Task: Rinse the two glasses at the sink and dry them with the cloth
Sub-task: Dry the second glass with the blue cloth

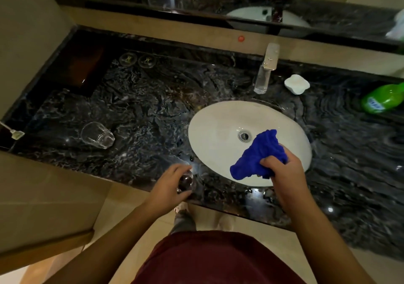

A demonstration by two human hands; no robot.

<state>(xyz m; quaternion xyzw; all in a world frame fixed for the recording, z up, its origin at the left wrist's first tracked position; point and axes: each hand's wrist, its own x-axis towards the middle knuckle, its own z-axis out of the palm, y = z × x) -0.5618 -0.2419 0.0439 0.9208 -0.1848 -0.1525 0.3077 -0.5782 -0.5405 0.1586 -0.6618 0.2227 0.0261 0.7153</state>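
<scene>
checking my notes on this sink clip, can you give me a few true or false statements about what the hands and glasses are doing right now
1. The right hand grips the blue cloth. True.
2. The left hand holds a glass under running water. False: it holds the glass over the front edge of the counter, left of the basin, and no water shows at the tap.
3. The other glass stands on the counter, far to the left of the basin. True.
4. The cloth is stuffed inside the held glass. False: cloth and glass are apart, one in each hand.
5. A green bottle lies inside the basin. False: it is on the counter at the right.
</scene>
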